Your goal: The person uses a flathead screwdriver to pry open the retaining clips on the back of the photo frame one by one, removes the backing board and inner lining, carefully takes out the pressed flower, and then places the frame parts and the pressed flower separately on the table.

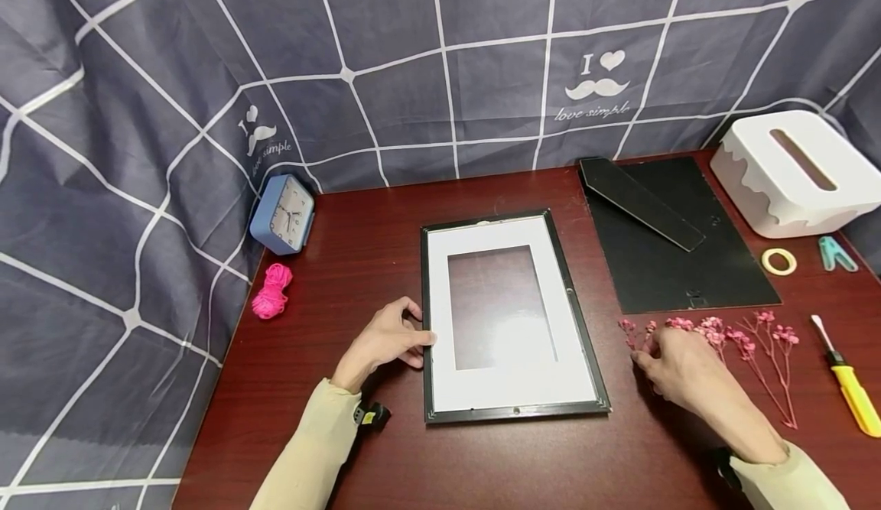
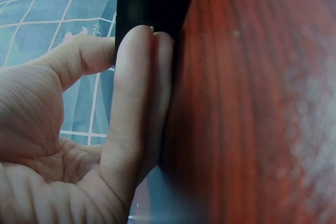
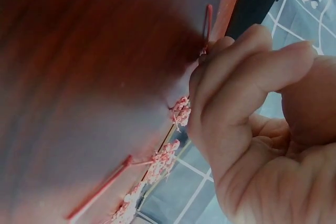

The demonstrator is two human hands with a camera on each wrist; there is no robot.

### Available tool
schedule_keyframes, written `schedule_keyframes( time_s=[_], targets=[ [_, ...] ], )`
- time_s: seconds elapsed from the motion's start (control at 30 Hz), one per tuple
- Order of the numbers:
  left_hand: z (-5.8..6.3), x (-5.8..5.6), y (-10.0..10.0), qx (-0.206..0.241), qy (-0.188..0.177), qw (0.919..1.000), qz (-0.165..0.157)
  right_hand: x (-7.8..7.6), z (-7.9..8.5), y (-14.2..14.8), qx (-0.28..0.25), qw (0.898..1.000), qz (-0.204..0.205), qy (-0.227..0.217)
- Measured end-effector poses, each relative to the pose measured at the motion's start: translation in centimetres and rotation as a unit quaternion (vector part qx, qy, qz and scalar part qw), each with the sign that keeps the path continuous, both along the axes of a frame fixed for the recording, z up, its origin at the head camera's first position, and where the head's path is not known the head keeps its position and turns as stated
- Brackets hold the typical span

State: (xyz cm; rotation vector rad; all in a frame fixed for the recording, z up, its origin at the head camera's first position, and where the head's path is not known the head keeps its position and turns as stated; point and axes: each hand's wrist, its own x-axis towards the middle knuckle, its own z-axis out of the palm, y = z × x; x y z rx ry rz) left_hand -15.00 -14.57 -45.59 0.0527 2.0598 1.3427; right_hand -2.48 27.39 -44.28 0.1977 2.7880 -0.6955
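A black picture frame [image 1: 573, 307] with a white mat [image 1: 447, 391] around a rectangular window lies in the middle of the table. Its left edge is pinched by my left hand [image 1: 385, 334], thumb on top and fingers against the side. Over to the right of it, my right hand [image 1: 688, 368] has its fingers curled round a small pink dried flower sprig [image 1: 628, 328]. In the right wrist view a thin red stem [image 3: 208, 17] sticks out past the fingertips. More pink dried flowers [image 1: 746, 345] lie beside and behind that hand.
Behind the flowers lies a black backboard [image 1: 661, 280] with its stand. At right are a white tissue box [image 1: 791, 166], yellow ring [image 1: 778, 261], teal clip [image 1: 836, 254] and yellow screwdriver [image 1: 856, 399]. A blue alarm clock [image 1: 284, 214] and pink yarn [image 1: 272, 291] stand at left.
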Motion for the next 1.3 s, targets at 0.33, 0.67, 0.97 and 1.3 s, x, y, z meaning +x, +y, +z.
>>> schedule_keyframes(
  time_s=[0.33, 0.67, 0.97, 1.3],
  targets=[
    [0.0, 0.0, -0.1, -0.002, -0.002, 1.0000, -0.001, 0.4, -1.8, 0.8, -0.006, 1.000, -0.007, 0.019],
    [-0.1, 0.0, 0.0, -0.008, 0.001, 1.0000, 0.001, 1.1, 0.8, -0.8, -0.033, 0.999, -0.016, 0.021],
    [-0.1, 0.2, 0.1, -0.008, 0.005, 0.9999, 0.004, 1.6, 1.5, -2.0, -0.061, 0.998, -0.021, 0.018],
    [0.0, 0.4, 0.1, -0.009, 0.006, 0.9998, 0.014, 1.4, 1.6, -4.3, -0.129, 0.992, 0.000, 0.001]
  ],
)
